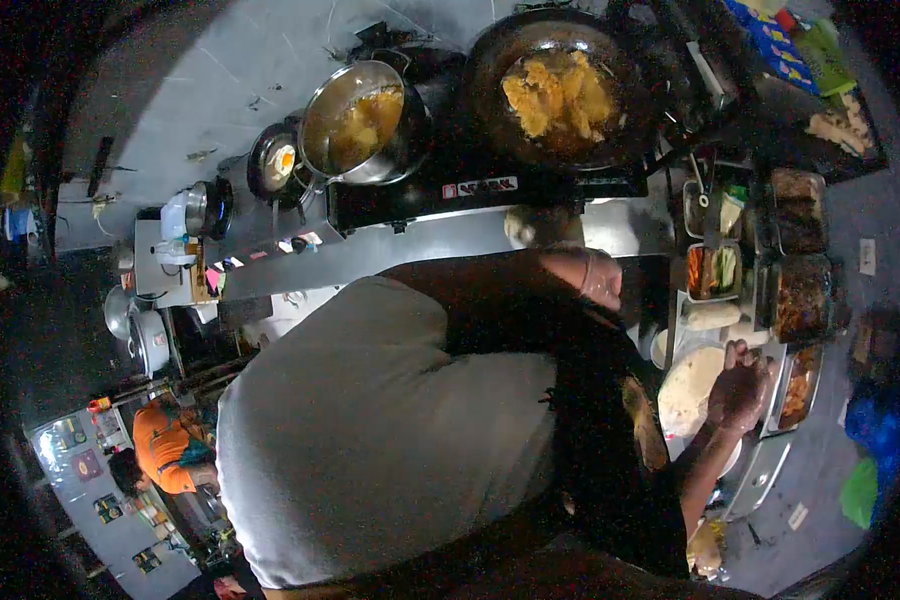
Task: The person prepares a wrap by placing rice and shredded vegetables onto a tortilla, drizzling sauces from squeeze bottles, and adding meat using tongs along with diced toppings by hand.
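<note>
Blk stove (395, 208) w/ wok (635, 100) + pot (322, 105)

I watch through one head camera, looking steeply down, wide and close over a grey fabric shirt (370, 430), its view reaching from a black rectangular stove (400, 205) to a distant orange-clad person (160, 450).

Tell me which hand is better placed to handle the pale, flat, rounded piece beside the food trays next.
Probably the right hand: it is right by the pale, flat, rounded piece, though I can't tell whether they touch. The left hand looks farther off, nearer the black stove.
</note>
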Motion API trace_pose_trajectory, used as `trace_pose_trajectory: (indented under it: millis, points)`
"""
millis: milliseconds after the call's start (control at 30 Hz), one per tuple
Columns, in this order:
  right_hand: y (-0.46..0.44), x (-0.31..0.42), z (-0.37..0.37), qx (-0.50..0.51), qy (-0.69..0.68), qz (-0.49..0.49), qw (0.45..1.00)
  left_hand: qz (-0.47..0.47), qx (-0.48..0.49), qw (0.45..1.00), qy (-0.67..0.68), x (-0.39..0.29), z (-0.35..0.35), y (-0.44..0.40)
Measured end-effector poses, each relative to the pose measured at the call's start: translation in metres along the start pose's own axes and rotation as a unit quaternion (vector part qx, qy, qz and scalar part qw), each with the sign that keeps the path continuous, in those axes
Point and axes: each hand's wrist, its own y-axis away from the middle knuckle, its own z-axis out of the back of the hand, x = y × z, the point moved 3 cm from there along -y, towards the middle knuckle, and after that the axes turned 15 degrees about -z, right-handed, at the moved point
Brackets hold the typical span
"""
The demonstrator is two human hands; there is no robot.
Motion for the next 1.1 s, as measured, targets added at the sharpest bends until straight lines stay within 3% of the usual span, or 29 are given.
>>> trace_pose_trajectory:
  millis: [133, 167, 267, 300, 433, 533, 567, 633, 700, 733, 800, 867, 967, 1100]
  points:
    - [0.017, -0.009, 0.021, 0.028, 0.023, -0.028, 0.999, 0.087, 0.02, 0.996, -0.003, -0.022, -0.006, -0.004]
    - [0.023, -0.012, 0.028, 0.069, 0.052, 0.002, 0.996, 0.115, 0.033, 0.993, -0.01, -0.031, -0.01, -0.005]
    - [0.06, -0.003, -0.03, 0.126, 0.085, 0.003, 0.988, 0.152, -0.03, 0.988, -0.01, -0.05, -0.036, 0.001]
    - [0.073, -0.003, -0.035, 0.068, 0.098, -0.016, 0.993, 0.144, -0.036, 0.989, -0.01, -0.061, -0.041, 0.005]
    - [0.115, -0.001, -0.045, 0.082, 0.075, -0.066, 0.992, 0.118, -0.064, 0.991, -0.015, -0.096, -0.078, 0.033]
    - [0.134, -0.013, -0.04, 0.067, 0.114, -0.092, 0.987, 0.189, -0.094, 0.976, 0.045, -0.112, -0.104, 0.061]
    - [0.133, -0.018, -0.042, 0.081, 0.116, -0.102, 0.985, 0.141, -0.126, 0.982, 0.007, -0.113, -0.106, 0.076]
    - [0.137, -0.028, -0.046, 0.104, 0.122, -0.116, 0.98, 0.171, -0.12, 0.978, 0.006, -0.107, -0.115, 0.101]
    - [0.139, -0.033, -0.051, 0.138, 0.114, -0.117, 0.977, 0.1, -0.164, 0.981, -0.037, -0.107, -0.117, 0.123]
    - [0.14, -0.035, -0.054, 0.154, 0.111, -0.116, 0.975, 0.135, -0.145, 0.98, -0.019, -0.103, -0.119, 0.127]
    - [0.135, -0.044, -0.054, 0.086, 0.095, -0.134, 0.983, 0.204, -0.107, 0.973, 0.012, -0.093, -0.109, 0.136]
    - [0.127, -0.052, -0.053, 0.057, 0.119, -0.122, 0.984, 0.147, -0.127, 0.981, -0.01, -0.081, -0.097, 0.141]
    - [0.107, -0.067, -0.087, 0.121, 0.105, -0.126, 0.979, 0.106, -0.156, 0.982, -0.007, -0.033, -0.084, 0.147]
    - [0.064, -0.107, -0.153, 0.174, 0.108, -0.177, 0.963, 0.046, -0.223, 0.973, 0.026, -0.022, -0.038, 0.194]
